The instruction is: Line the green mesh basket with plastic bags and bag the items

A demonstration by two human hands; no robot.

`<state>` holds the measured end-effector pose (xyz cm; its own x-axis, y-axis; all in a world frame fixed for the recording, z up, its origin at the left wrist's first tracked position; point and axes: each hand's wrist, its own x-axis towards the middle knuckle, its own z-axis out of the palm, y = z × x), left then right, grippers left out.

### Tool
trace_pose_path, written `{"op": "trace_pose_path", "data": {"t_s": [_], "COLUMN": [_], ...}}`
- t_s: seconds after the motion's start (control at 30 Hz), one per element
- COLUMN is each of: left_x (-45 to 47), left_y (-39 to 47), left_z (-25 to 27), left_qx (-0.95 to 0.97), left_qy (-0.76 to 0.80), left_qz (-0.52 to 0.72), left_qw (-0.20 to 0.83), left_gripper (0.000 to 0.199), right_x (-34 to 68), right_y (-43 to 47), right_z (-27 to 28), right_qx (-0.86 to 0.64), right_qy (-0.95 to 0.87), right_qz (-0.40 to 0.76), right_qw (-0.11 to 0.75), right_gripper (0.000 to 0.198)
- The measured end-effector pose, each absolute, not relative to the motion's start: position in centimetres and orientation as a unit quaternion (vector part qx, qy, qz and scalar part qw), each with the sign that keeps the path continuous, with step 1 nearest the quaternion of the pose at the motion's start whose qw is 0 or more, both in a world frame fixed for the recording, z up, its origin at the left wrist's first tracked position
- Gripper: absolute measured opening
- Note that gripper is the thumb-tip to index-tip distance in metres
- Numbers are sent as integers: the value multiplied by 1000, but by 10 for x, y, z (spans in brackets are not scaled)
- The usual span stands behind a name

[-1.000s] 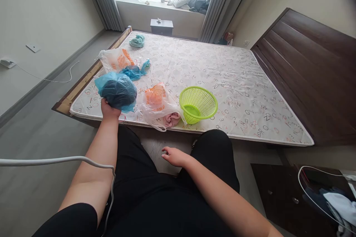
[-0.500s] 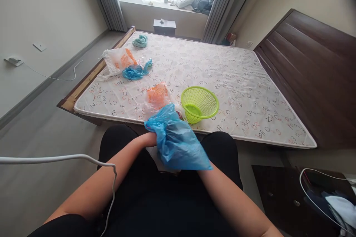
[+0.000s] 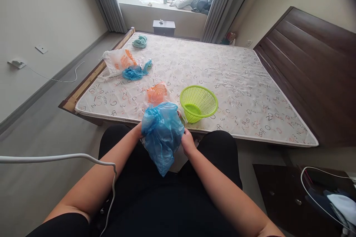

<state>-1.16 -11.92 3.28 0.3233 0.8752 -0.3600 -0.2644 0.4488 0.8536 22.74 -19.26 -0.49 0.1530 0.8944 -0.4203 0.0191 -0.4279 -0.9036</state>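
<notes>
A blue plastic bag (image 3: 164,137) hangs between my hands over my lap, its lower corner pointing down. My left hand (image 3: 139,130) grips its left side, with the fingers mostly hidden by the film. At the bag's right edge my right hand (image 3: 188,140) is closed on the plastic. Just beyond, a white plastic bag with orange print (image 3: 157,94) lies on the mattress, partly covered by the blue one. The lime green mesh basket (image 3: 199,102) stands upright to its right. What the blue bag contains, if anything, I cannot tell.
A bare mattress (image 3: 239,96) with printed letters lies in front of me. On its left are another white bag (image 3: 116,61), a crumpled blue bag (image 3: 135,72) and a teal cloth (image 3: 139,42). A white cable (image 3: 55,159) crosses near my left arm. A dark headboard (image 3: 306,70) rises at right.
My right hand has come out from behind the blue bag to its right edge. The bag has swung left and now hangs downward instead of slanting right. My left hand has shifted slightly left.
</notes>
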Motion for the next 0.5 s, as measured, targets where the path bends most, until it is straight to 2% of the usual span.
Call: {"op": "trace_pose_path", "data": {"t_s": [0.2,0.27,0.4,0.5], "left_x": [5,9,14,11], "left_y": [-132,-135,-130,-119], "left_z": [14,9,3,-1], "left_qx": [501,551,600,564], "left_qy": [471,440,431,454], "left_qz": [241,205,201,228], "left_qw": [685,679,643,650], "left_gripper": [55,51,33,32], "right_x": [221,222,228,233], "right_y": [-192,-192,-192,-191], "right_z": [-1,-2,-5,-1], "right_qx": [-562,-565,-606,-602], "right_qy": [-333,-346,-360,-361], "right_qz": [585,585,547,534], "right_qw": [481,468,452,471], "right_gripper": [62,64,59,62]}}
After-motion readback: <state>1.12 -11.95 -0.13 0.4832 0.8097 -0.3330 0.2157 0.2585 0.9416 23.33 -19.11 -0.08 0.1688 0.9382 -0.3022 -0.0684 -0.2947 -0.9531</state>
